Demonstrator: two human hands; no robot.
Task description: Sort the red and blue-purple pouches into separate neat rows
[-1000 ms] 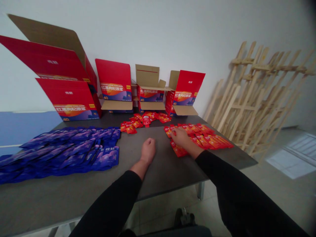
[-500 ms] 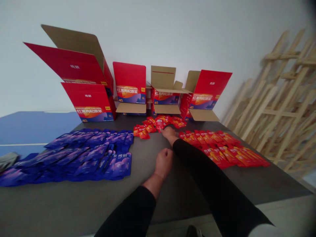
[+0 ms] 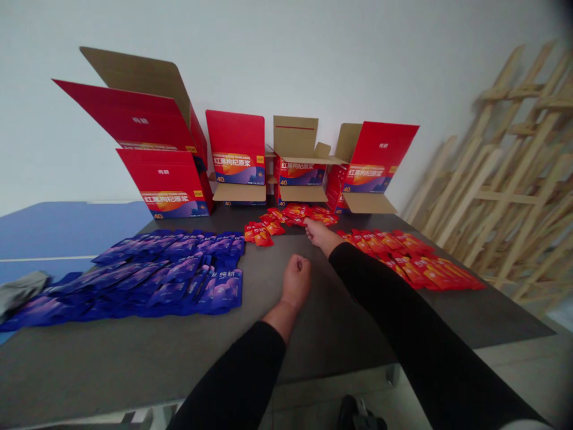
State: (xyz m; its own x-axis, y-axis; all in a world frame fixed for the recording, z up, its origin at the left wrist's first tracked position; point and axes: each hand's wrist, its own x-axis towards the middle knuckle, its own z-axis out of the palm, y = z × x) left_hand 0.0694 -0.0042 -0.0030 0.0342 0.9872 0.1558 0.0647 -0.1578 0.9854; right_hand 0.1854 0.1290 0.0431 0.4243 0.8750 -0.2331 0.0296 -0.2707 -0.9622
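My right hand (image 3: 317, 233) reaches across the dark table (image 3: 134, 358) to the near edge of a loose pile of red sachets (image 3: 290, 212). Its fingers are curled and pinch a sachet at the pile's edge. My left hand (image 3: 296, 278) rests on the table as a closed fist with nothing visible in it. Rows of red sachets (image 3: 412, 260) lie to the right of my right arm. A smaller group of red sachets (image 3: 259, 234) lies left of the pile.
Overlapping blue pouches (image 3: 156, 269) cover the table's left half. Several open red cartons (image 3: 172, 182) (image 3: 237, 156) (image 3: 299, 164) (image 3: 373, 160) stand along the wall. Wooden frames (image 3: 505, 167) lean at the right. A blue surface (image 3: 54, 230) with a grey cloth (image 3: 18, 289) lies at the left.
My right hand left the right-hand rows of red sachets and went forward to the loose pile by the cartons. My left fist stayed put. The view swung left.
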